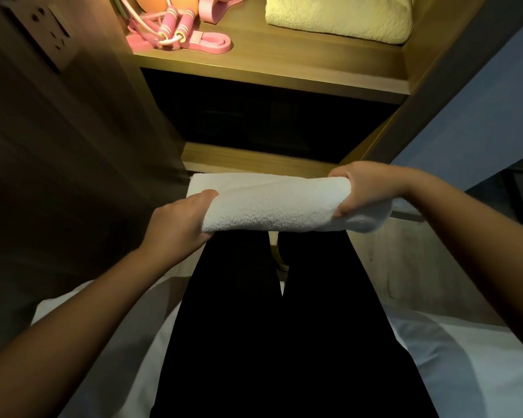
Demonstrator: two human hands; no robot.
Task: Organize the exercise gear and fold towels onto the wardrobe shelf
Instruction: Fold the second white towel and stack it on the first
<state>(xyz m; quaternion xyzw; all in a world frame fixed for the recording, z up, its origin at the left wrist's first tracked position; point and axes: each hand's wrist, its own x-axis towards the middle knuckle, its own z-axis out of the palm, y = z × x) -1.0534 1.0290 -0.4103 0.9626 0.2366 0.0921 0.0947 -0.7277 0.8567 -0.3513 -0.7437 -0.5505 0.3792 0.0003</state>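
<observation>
White folded terry towel [278, 203], midair over lap [269, 327]: 9 o'clock end gripped in left hand [178, 224], 3 o'clock end in right hand [366, 188], keeping folds closed. Likely bound for wooden wardrobe shelf [284, 58], 12 o'clock.

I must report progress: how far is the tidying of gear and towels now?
Done: pink jump rope and bands lie on the shelf, one folded towel beside them. In hand: left hand and right hand grip a white towel. Remaining: shelving it.
</observation>
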